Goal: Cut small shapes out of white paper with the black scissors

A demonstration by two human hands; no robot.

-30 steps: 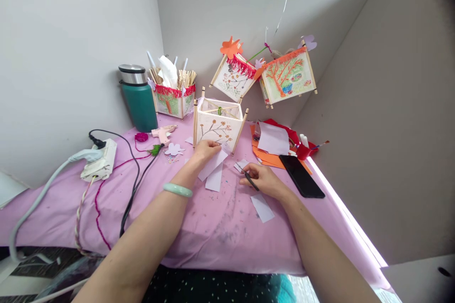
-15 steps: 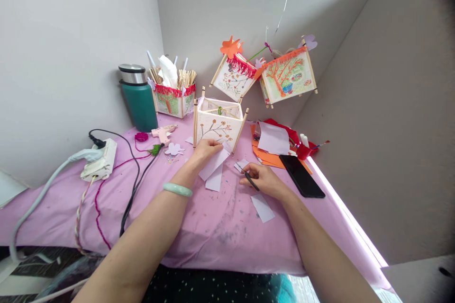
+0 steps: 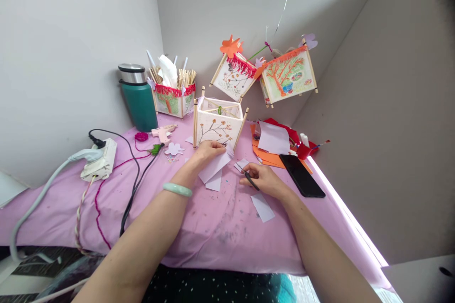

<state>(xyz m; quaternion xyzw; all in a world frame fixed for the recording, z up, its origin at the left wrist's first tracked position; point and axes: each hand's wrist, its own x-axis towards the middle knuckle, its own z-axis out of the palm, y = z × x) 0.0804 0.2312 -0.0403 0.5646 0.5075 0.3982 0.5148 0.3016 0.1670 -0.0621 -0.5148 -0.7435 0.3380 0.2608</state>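
The pale paper strip (image 3: 213,164) is over the pink cloth (image 3: 256,248), pinched in the left hand (image 3: 208,152), just near of the painted box (image 3: 219,120). The right hand (image 3: 263,179), to the right, grips a dark-handled tool (image 3: 252,182) (its type I cannot tell).

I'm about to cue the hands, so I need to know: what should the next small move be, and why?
Probably bring the right hand, with its thin dark tool, slightly closer to the upper paper strip. The left hand holds that strip near its far end, while the tool is apart from it, off to the right.
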